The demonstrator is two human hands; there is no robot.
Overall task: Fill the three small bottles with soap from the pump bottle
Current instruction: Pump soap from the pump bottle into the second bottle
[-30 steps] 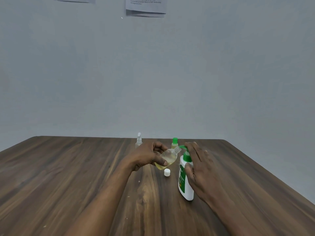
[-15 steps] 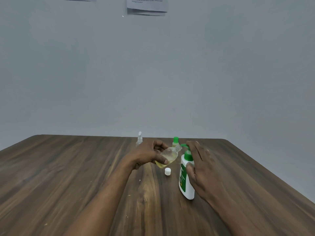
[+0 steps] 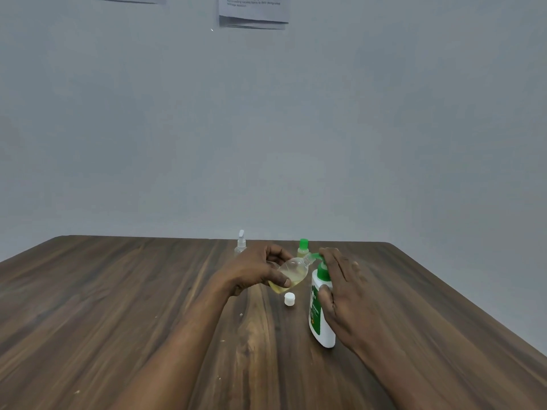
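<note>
- A dark brown wooden table [image 3: 118, 306] with streaky grain.
- A white plastic pump bottle with a green top [image 3: 321, 327] stands right of the middle.
- A small round white cap [image 3: 289, 299] lies just left of it.
- A small clear spray bottle with a white top [image 3: 240, 245] stands near the far edge.
- A small bottle with a green cap [image 3: 303, 247] stands to its right.
- Tiny pale crumbs [image 3: 241, 314] dot the wood.

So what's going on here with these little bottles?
A person is filling small bottles with soap. The left hand holds a clear bottle tilted, its open neck at the green spout of the pump bottle, which stands on the table. The right hand holds the pump bottle, fingers laid over its pump head. The clear bottle is partly filled with yellowish liquid; a white cap lies on the table. A spray-top bottle and a green-capped bottle stand behind.
</note>
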